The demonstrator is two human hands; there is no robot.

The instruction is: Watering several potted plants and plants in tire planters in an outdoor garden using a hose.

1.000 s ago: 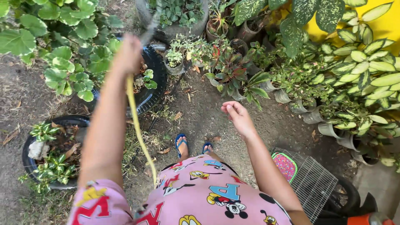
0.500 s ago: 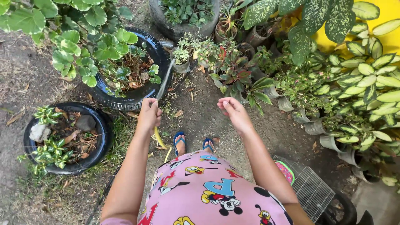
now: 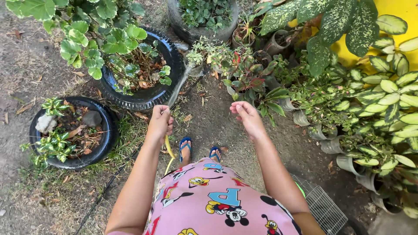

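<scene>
My left hand (image 3: pixel 160 123) is closed around a yellow garden hose (image 3: pixel 169 152), which runs down past my pink printed dress. A stream of water (image 3: pixel 178 87) leaves the hose end and flies toward a small potted plant (image 3: pixel 194 58) beside a large black tyre planter (image 3: pixel 143 93). My right hand (image 3: pixel 246 115) hangs in front of me with the fingers loosely curled and nothing in it. My feet in blue flip-flops (image 3: pixel 186 146) stand on bare earth.
A second tyre planter (image 3: pixel 72 135) with a stone lies at the left. A grey round pot (image 3: pixel 202 19) stands at the top. Many potted leafy plants (image 3: pixel 370 109) crowd the right side. A wire cage (image 3: pixel 322 209) lies at lower right. A thin dark cable (image 3: pixel 109 191) crosses the grass.
My left hand has come down from high up at the left to waist height in front of me, still on the hose. The view has shifted slightly; my right hand stayed about where it was.
</scene>
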